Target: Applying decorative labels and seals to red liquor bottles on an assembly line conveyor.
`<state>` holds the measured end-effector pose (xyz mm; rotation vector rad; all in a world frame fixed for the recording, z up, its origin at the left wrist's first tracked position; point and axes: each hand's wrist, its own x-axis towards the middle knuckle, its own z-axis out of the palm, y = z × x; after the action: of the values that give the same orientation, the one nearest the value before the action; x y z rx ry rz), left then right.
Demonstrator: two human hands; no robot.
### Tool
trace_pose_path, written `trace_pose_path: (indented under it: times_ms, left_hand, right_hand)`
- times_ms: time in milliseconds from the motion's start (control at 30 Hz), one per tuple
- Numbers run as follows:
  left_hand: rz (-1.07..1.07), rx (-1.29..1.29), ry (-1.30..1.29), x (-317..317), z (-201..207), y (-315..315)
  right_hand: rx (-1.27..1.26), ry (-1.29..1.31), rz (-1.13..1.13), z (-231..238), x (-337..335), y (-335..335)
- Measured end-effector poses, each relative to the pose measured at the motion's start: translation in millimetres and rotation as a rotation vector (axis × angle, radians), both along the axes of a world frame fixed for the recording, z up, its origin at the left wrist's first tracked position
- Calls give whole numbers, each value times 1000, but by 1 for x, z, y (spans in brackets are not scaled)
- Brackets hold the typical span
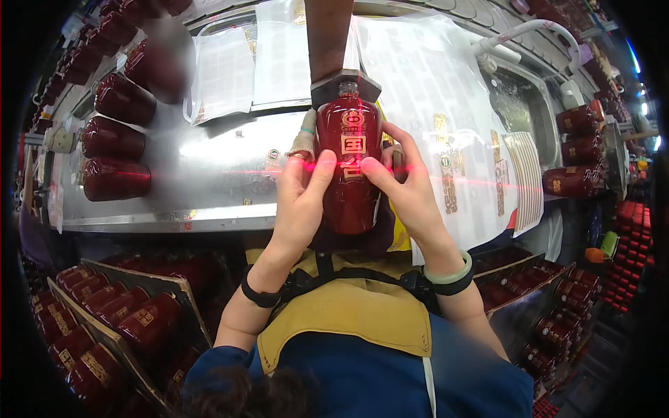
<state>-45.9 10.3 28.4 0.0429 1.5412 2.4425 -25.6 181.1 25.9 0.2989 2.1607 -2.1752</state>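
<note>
A dark red glass bottle point(350, 202) lies in front of me, its clear neck pointing away into a notched dark holder point(369, 85) at the end of a brown bar. Gold decals run down its front, and a thin red light line crosses it. My left hand point(301, 191) grips the left side, thumb against the glass beside the lowest decal; fabric covers one or more of its fingertips. My right hand point(405, 182) holds the other side, thumb tip on the edge of that same decal. The fingers beneath the bottle are partly hidden.
White decal sheets point(411, 63) cover the metal table at the right and back. Several red bottles point(115, 179) stand at the left edge, others point(571, 181) at the right. A curved tap point(536, 28) rises by a sink point(519, 90). Crates of bottles point(143, 317) flank me below.
</note>
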Motion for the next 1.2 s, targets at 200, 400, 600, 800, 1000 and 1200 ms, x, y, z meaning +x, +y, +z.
trace_pose_path:
  times_ms: [200,400,600,800,1000,1200]
  left_hand:
    - [56,-170,96,5,-5,4]
    - [-36,-192,34,7,-6,0]
    - [94,-153,29,8,-4,8]
    - [-17,215,-69,3,2,-5]
    - [-147,113,-68,-1,12,-7]
    - [-82,-8,38,1,15,0]
  right_hand:
    - [-4,4,1,-1,0,-3]
    - [-19,6,-13,1,0,-6]
    - [15,2,-27,0,1,-6]
    - [-155,-63,13,10,3,4]
    - [-170,-75,17,7,7,6]
    - [125,104,-57,18,9,2]
